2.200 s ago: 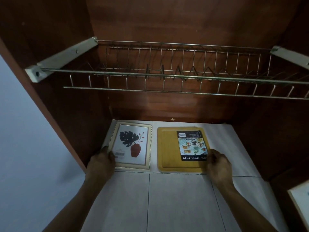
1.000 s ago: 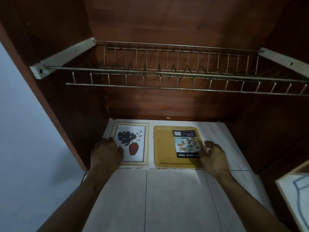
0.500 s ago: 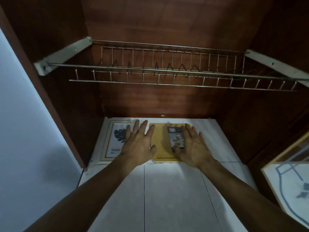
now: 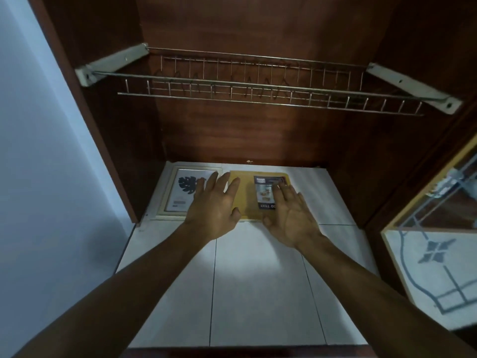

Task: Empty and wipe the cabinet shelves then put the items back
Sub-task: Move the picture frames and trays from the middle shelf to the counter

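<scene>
A framed leaf-and-vase picture lies flat at the back left of the white tiled surface, under the wooden cabinet. Beside it on the right lies a yellow food tray with a printed label. My left hand is spread flat, fingers straight, over the gap between picture and tray. My right hand is spread flat over the tray's label. Neither hand grips anything; whether the palms press down I cannot tell.
A wire dish rack spans the cabinet above, with nothing on it. Dark wood walls close in the sides and back. An open glass-patterned cabinet door hangs at the right. A pale wall is at the left.
Both hands let go of the outer edges of the picture and tray, moved inward and opened flat over them. The view has shifted slightly left and down.
</scene>
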A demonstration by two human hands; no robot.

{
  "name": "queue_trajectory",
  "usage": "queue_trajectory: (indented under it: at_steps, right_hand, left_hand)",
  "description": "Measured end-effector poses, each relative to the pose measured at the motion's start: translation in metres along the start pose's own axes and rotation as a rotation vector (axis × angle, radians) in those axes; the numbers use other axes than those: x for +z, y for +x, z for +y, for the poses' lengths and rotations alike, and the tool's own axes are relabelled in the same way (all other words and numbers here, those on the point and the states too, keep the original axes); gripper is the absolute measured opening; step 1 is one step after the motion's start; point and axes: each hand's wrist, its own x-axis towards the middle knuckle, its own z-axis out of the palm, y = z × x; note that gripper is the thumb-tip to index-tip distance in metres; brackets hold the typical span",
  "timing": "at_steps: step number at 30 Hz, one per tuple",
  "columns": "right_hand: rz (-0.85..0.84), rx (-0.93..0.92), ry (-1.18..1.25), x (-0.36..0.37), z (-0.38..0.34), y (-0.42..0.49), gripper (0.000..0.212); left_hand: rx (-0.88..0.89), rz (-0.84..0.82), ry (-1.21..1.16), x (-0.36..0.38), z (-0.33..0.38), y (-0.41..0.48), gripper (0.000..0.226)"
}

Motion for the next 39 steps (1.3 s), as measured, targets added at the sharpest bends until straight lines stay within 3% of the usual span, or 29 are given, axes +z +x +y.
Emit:
queue_trajectory:
  at_steps: [14,26,39]
  right_hand:
    - [0.2,-0.095,0.024,-0.032,-0.033,-0.077,0.078]
    - [0.146,-0.055,-0.04,-0.045,-0.05,-0.14,0.079]
    - [0.143,-0.153,-0.057,-0.058,-0.019,-0.205,0.081]
  left_hand:
    - [0.058,0.121,-0.102,-0.024,0.02,-0.058,0.075]
    - [0.054,0.125,-0.126,-0.052,0.033,-0.118,0.076]
    - [-0.021,0.143,-0.124,-0.073,0.091,-0.176,0.074]
